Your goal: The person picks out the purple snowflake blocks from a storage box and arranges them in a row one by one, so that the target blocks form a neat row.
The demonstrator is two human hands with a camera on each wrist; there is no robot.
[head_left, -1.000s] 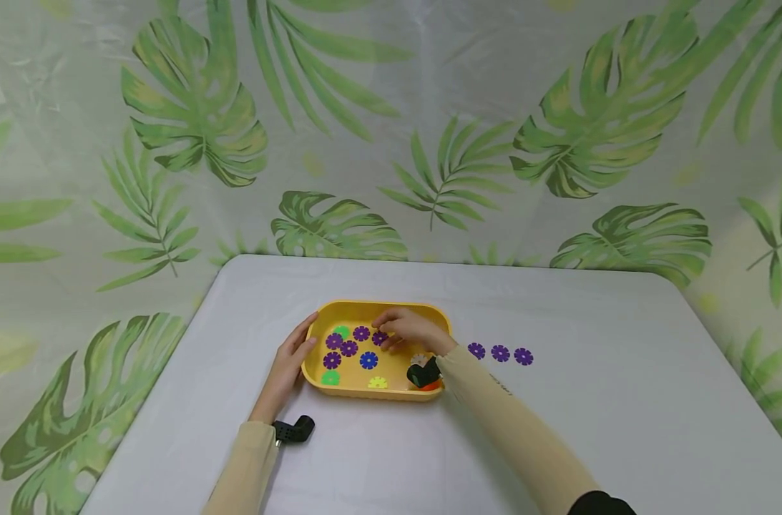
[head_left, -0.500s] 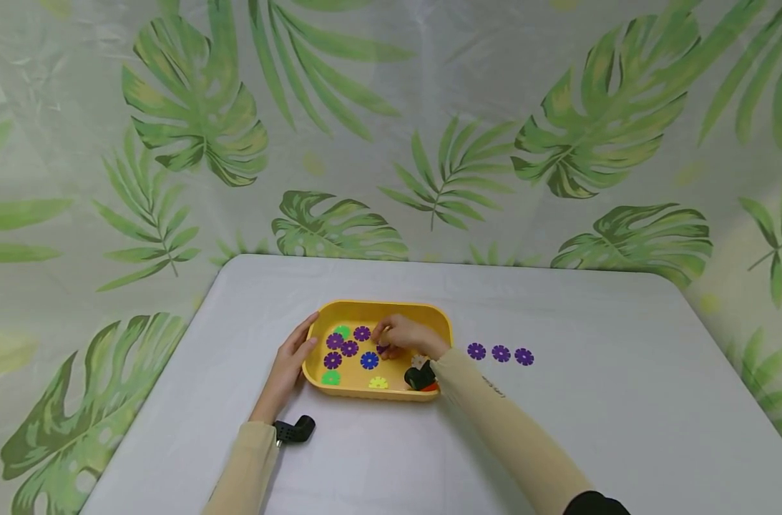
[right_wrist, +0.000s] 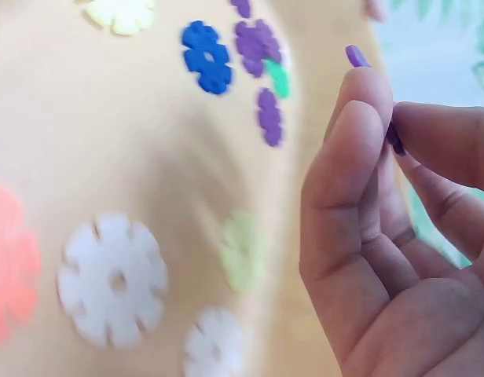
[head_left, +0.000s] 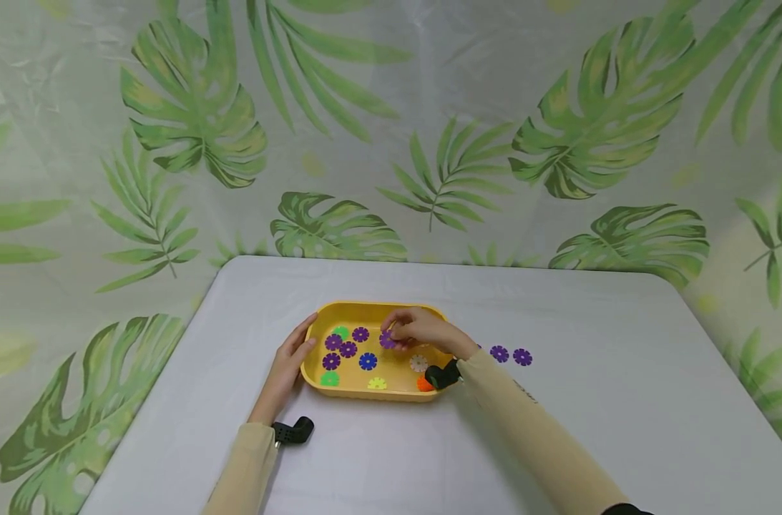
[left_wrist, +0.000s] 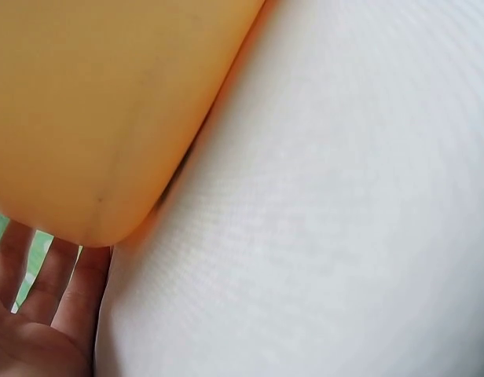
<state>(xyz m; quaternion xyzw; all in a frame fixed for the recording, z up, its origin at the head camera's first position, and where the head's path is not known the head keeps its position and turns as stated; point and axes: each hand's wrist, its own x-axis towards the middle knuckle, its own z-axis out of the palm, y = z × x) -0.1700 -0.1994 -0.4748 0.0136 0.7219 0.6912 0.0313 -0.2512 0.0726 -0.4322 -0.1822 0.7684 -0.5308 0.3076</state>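
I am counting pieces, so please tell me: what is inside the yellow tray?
Inside the yellow tray lie flower discs: four purple, one blue, two green, one yellow, one white, one orange. The right hand, pinching another purple disc, may cover more.

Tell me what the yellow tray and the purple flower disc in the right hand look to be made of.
Yellow tray: likely moulded plastic, with rounded corners, a smooth one-piece wall and a soft satin sheen. Purple flower disc, pinched by the right hand: probably rigid plastic, thin and flat, with even notched edges and uniform saturated colour; matte as far as the blur allows.
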